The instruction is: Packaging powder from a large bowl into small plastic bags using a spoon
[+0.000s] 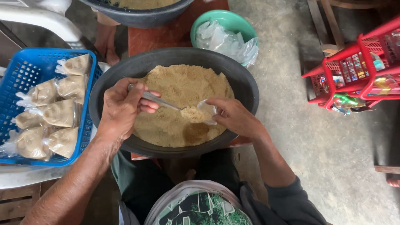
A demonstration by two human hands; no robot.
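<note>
Reddish wooden table (175, 35), large dark basin (246, 89), green bowl (228, 19) on it

spoon (166, 103): metal, tilted, heaped with tan crumbs
bag (207, 109): small, clear, mouth open at spoon tip

I see left hand (121, 109) gripping spoon (166, 103) heaped with tan crumbs (183, 83) — right hand (233, 116) holding small clear bag (207, 110) at spoon tip, over dark basin (246, 89).
</note>
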